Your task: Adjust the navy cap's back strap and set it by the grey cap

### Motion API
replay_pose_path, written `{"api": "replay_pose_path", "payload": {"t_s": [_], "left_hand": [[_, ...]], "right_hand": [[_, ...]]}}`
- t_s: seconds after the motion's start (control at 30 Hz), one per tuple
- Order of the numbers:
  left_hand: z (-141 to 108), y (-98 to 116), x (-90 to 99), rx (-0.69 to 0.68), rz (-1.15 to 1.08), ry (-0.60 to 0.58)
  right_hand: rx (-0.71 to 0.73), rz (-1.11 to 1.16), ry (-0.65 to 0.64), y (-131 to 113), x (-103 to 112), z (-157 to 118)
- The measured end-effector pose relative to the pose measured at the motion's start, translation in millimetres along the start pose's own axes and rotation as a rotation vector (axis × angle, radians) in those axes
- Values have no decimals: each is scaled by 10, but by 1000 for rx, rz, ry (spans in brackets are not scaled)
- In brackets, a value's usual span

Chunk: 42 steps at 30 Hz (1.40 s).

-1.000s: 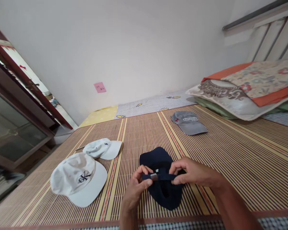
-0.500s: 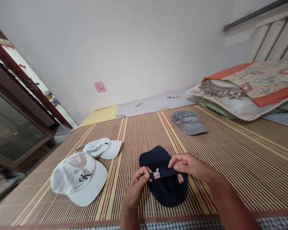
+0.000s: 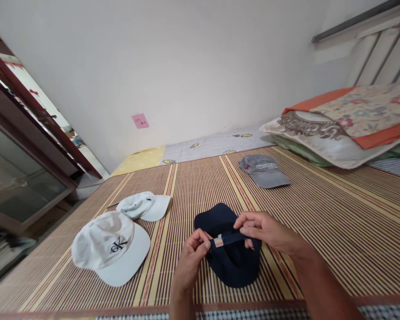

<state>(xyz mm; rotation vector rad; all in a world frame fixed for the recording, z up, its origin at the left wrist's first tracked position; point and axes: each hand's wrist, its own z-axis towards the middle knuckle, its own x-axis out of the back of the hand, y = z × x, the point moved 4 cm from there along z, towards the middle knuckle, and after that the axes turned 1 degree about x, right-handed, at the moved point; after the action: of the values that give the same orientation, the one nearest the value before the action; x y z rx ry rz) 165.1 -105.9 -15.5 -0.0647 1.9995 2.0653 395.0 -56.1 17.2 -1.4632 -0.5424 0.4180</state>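
Observation:
A navy baseball cap [image 3: 233,271] lies on the striped bamboo mat [image 3: 173,266], its brim pointing away from me and its rear strap towards me. My left hand [image 3: 192,253] pinches the left end of that strap, beside a pale patch on it. Fingers of my right hand [image 3: 262,231] are closed on the strap's right part, with some fingertips showing below the band. Left of my hands rests a white cap with black letters [image 3: 103,244]. Just behind it is a smaller white cap [image 3: 143,205]. Farther off sits a grey cap [image 3: 265,171].
Pillows [image 3: 336,133] with a floral orange-edged cover are piled at the right. A white wall [image 3: 213,66] with a pink note [image 3: 140,121] rises behind the bed. At the left stand a glass-fronted cabinet [image 3: 23,178] and a doorway.
My left hand has shifted very slightly up and right with the strap. The right hand keeps its grip, and the caps lie as before.

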Motion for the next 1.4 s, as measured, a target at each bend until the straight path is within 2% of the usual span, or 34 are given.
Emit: {"api": "replay_pose_path", "payload": {"t_s": [0.13, 0.23, 0.37, 0.5, 0.67, 0.87, 1.0, 1.17, 1.4], "left_hand": [[0, -55, 22, -12, -3, 24], [11, -98, 25, -15, 4, 23], [19, -106, 5, -1, 33, 3], [6, -68, -23, -5, 59, -2], [-4, -54, -30, -15, 52, -2], [-21, -42, -15, -30, 32, -13], [-29, -16, 11, -8, 7, -3], [-29, 15, 67, -10, -2, 31], [-49, 60, 145, -22, -5, 92]], "right_hand": [[33, -174, 93, -112, -51, -11], [58, -333, 151, -289, -211, -19], [37, -450, 82, -408, -484, -9], [-26, -583, 59, -347, -572, 4], [24, -567, 8, -271, -580, 76], [58, -473, -15, -297, -610, 106], [41, -382, -2, -351, -518, 64], [95, -382, 112, -369, -222, 18], [90, -303, 108, -4, 6, 74]]}}
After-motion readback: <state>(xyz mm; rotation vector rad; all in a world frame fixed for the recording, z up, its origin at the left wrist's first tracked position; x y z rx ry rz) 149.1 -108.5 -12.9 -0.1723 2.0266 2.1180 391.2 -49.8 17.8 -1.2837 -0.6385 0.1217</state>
